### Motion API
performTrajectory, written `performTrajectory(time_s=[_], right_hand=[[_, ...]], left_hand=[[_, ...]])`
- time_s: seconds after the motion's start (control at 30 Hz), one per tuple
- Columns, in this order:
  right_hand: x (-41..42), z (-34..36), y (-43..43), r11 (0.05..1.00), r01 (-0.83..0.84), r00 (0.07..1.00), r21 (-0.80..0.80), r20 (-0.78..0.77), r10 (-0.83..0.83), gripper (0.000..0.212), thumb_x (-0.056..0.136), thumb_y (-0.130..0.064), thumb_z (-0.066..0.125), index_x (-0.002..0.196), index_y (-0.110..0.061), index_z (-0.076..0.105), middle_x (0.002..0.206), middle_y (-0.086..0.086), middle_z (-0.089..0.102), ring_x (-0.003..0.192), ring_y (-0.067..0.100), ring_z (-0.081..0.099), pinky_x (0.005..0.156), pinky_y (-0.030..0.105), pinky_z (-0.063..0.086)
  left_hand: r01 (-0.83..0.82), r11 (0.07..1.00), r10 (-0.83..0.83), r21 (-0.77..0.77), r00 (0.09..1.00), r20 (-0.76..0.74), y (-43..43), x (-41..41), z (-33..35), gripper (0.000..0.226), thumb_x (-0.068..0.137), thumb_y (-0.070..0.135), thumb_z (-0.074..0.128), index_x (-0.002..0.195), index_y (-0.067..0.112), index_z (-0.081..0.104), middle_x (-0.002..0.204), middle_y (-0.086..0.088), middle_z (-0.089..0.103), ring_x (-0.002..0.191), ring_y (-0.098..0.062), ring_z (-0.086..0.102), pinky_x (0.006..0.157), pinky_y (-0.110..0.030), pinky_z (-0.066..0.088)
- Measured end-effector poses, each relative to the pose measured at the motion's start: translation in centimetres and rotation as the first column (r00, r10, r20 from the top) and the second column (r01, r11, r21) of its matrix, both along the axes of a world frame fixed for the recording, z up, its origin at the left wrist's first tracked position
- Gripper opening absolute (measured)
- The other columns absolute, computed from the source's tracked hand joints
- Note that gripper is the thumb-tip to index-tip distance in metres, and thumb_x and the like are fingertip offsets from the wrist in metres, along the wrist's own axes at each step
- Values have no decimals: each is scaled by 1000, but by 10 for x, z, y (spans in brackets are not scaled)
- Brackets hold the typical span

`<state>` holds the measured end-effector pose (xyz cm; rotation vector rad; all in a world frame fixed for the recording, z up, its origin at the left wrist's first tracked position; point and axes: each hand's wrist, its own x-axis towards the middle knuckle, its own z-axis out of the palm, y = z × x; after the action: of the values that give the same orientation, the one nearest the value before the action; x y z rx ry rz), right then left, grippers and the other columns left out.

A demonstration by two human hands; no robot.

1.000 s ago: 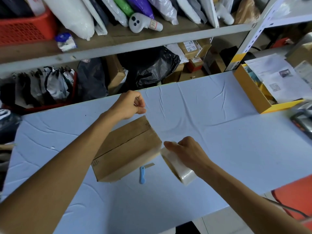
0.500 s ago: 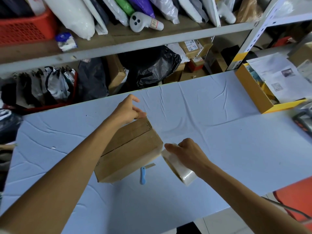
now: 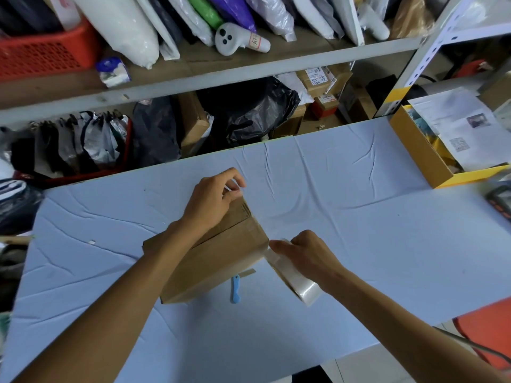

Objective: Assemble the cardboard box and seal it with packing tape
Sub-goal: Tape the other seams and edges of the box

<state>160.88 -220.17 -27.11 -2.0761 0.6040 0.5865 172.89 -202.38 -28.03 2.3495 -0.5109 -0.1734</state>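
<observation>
hidden: the left forearm covers the middle of the brown cardboard box [image 3: 221,261]; the far left of its top seam cannot be seen.
hard to make out: the free end of clear tape [image 3: 231,188] is only a pale sliver between the fingers; its run down the box's right end shows only as a faint sheen.
cut off: the yellow-edged open cardboard tray [image 3: 420,153] runs out of view at the right.
box position: on the wrinkled light blue desk [image 3: 373,222], near the middle, flaps closed.
box axis: long axis diagonal, from near left to far right; the flap seam follows it.
left hand [image 3: 211,201]: over the box's far right corner, fingers curled, pinching the free end of clear tape.
right hand [image 3: 308,254]: just beside the box's right end, gripping the roll of clear packing tape [image 3: 300,284], which touches the box's near right corner.
small blue-handled knife [image 3: 235,290]: on the desk against the box's near side, with part of the blade behind the box.
</observation>
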Motion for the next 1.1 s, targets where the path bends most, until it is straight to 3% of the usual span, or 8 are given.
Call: performTrajectory(time_s=[0.2,0.33,0.5,0.7,0.83,0.97,1.1], right_hand=[[2,1,-1,1000,-2,1000,7,-7,2,56,84,-38,65,50,-17,26,44,-5,23,41,13,23,46,25,18],[6,2,0,1000,-9,1000,6,-9,9,55,84,-38,64,51,-16,27,48,-2,25,44,15,24,47,26,19],[7,0,0,1000,6,1000,25,-8,-5,54,84,-38,65,51,-16,28,48,-1,25,45,15,25,48,27,20],[9,-4,-2,998,18,999,64,33,-20,57,85,-40,64,53,-17,23,49,-2,22,45,15,22,47,27,18],[18,-6,-2,994,26,997,103,72,-33,57,86,-40,64,53,-18,23,48,-3,22,42,14,22,45,25,19],[24,-7,-3,991,20,997,134,68,-29,56,87,-40,63,54,-17,24,50,-2,22,44,14,22,46,26,18],[25,-8,-6,987,13,998,162,64,-24,54,87,-41,63,54,-15,28,53,1,26,49,17,26,50,28,21]], left_hand=[[176,983,-172,57,983,-60,6,1,4,9,92,17,60,94,20,68,101,5,63,91,-9,61,84,-32,55],[230,965,-218,130,971,-103,4,4,7,15,89,32,62,99,21,67,101,7,56,92,-10,58,86,-33,53],[218,947,-195,237,974,-118,-2,5,8,10,94,27,56,95,26,66,102,5,50,92,-15,57,85,-40,51],[136,984,-123,118,986,-108,-8,8,7,16,92,12,58,91,16,74,98,-4,53,87,-4,54,83,-15,44],[132,972,-120,192,990,-77,-11,24,15,15,91,16,61,96,18,75,101,-1,54,97,-16,55,86,-26,42],[244,955,-247,171,969,-1,-16,19,22,16,89,16,63,98,26,73,115,5,55,109,-11,45,93,-26,39],[376,913,-346,161,920,-187,-15,6,16,14,88,29,65,100,28,71,115,8,60,114,-7,46,100,-37,44]])
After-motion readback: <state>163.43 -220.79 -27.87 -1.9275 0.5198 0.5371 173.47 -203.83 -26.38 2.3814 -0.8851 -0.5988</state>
